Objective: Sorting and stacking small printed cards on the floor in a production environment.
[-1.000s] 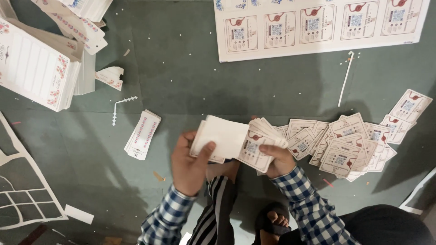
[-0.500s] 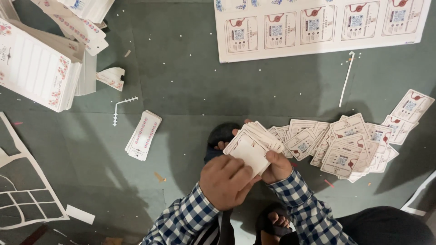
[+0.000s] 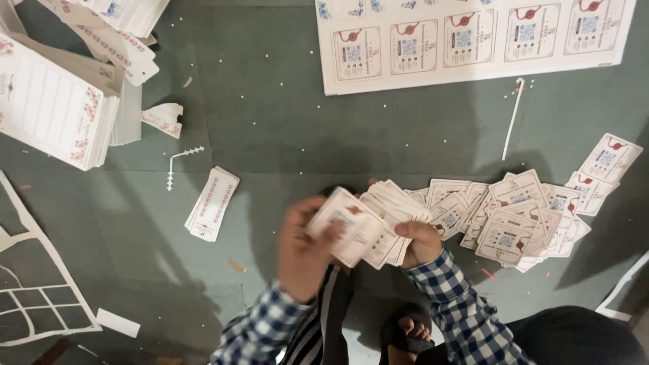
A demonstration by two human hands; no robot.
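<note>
Far to the left of the fingers lies a cut-out frame (image 3: 30,297) of white card, and above it a tall pad (image 3: 51,101) of lined sheets. Nearer, still left of the left hand, a small bundle (image 3: 211,203) of narrow tags rests on the green floor (image 3: 270,135).

The left hand (image 3: 302,251) is raised, back toward the camera, fingers curled and closed on the near edge of a card (image 3: 336,217) at the top of the stack; motion blur hides exactly how the fingertips lie. The stack (image 3: 382,226) sits between the two hands, fanned and slightly splayed. The right hand (image 3: 421,242) cups it from beneath, thumb pressed across the lower edge, the other fingers tucked under and out of sight.

These cards look light, thin and fairly stiff, with smooth faces that would likely slide over one another. A grip across the short edges, thumb on top, seems the surest hold; a loose pinch could let the fan spill.

Both forearms come up from the bottom in checked sleeves, wrists bent inward.

Right of the right fingers a loose heap (image 3: 520,213) of the same cards spreads over the floor. Above them lies an uncut printed sheet (image 3: 473,40), with a thin white strip (image 3: 512,122) just below it.
</note>
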